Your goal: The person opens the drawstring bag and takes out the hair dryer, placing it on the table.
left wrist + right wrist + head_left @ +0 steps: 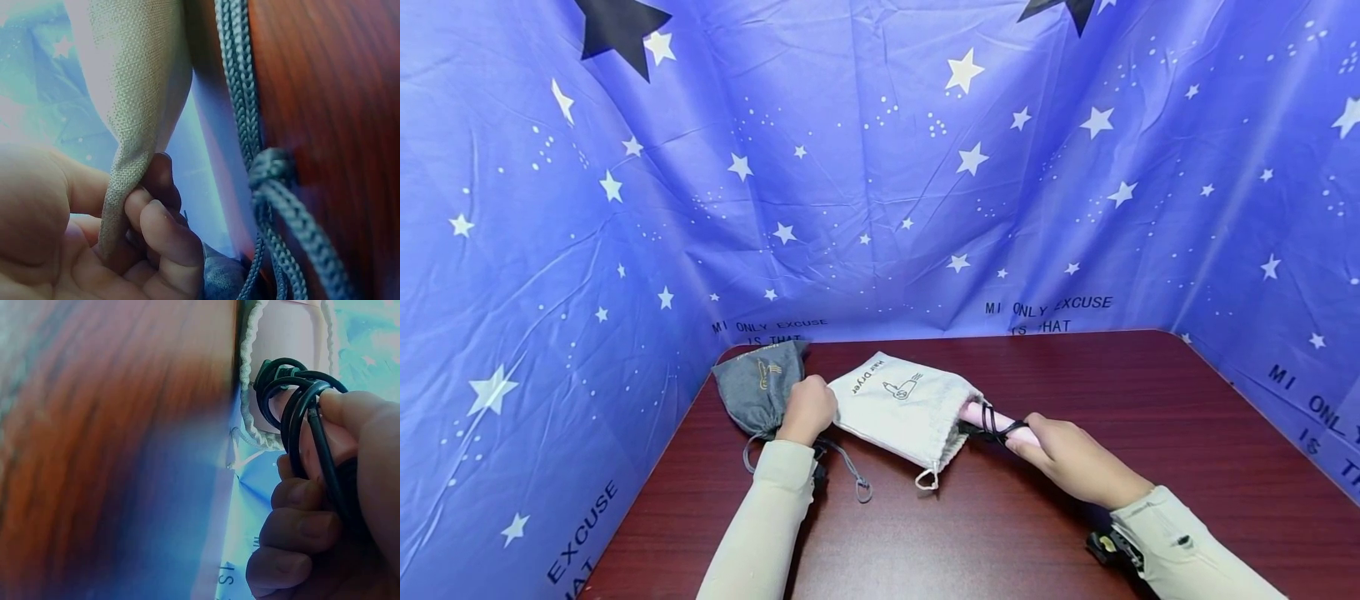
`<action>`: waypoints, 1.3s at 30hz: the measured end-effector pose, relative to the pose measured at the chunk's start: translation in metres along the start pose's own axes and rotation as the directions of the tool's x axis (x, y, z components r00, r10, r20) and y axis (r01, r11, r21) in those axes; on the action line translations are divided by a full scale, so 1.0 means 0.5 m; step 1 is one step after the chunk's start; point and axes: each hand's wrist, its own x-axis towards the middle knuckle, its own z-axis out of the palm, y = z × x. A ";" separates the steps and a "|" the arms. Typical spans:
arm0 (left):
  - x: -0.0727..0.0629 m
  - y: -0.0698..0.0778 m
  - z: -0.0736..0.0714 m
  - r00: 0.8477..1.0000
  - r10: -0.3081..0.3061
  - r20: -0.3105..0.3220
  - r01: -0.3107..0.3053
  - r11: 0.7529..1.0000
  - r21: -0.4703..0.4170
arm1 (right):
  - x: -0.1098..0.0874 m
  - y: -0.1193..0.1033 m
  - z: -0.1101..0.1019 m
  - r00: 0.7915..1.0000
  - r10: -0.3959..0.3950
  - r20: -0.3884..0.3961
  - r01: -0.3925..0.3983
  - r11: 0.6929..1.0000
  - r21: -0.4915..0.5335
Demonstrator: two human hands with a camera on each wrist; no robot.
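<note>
A white cloth drawstring bag (898, 408), printed "Hair Dryer", lies in the middle with its mouth to the right. My left hand (808, 408) pinches the bag's left corner; in the left wrist view that cloth (134, 94) is bunched between thumb and fingers. From the bag's mouth sticks the pink handle (976, 412) of a hair dryer. My right hand (1078, 458) grips this handle, with a black cord (312, 419) looped around it. The dryer's wider part is inside the bag, mostly hidden. One white drawstring loop (927, 479) hangs from the mouth's lower edge.
A grey drawstring pouch (752, 387) with a gold print lies left of the white bag, beside my left hand. Its knotted grey cord (270, 169) trails over the dark red table (940, 550). Blue star-printed cloth (865, 167) hangs behind and at both sides.
</note>
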 end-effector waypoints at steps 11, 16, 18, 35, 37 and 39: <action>-0.004 0.003 -0.002 0.998 0.031 -0.046 -0.031 1.000 0.000 | -0.005 0.006 -0.003 1.000 0.007 -0.008 -0.007 1.000 -0.020; -0.003 0.005 -0.002 0.998 0.030 -0.046 -0.030 1.000 -0.001 | -0.007 0.007 -0.004 1.000 0.015 0.006 -0.015 1.000 -0.017; -0.002 0.005 -0.002 0.999 0.029 -0.043 -0.029 1.000 -0.001 | -0.007 0.007 -0.005 1.000 0.014 0.007 -0.014 1.000 -0.015; -0.005 0.004 -0.005 0.999 0.021 -0.037 -0.022 1.000 -0.017 | -0.008 0.007 -0.009 1.000 0.006 0.006 -0.005 1.000 -0.006; -0.004 0.002 -0.004 0.998 0.030 -0.047 -0.030 0.999 -0.012 | -0.008 0.008 -0.010 1.000 -0.001 0.006 0.001 1.000 -0.007; -0.005 0.001 -0.003 0.998 0.035 -0.051 -0.035 0.999 -0.011 | -0.009 0.008 -0.011 1.000 -0.008 0.005 0.008 1.000 -0.009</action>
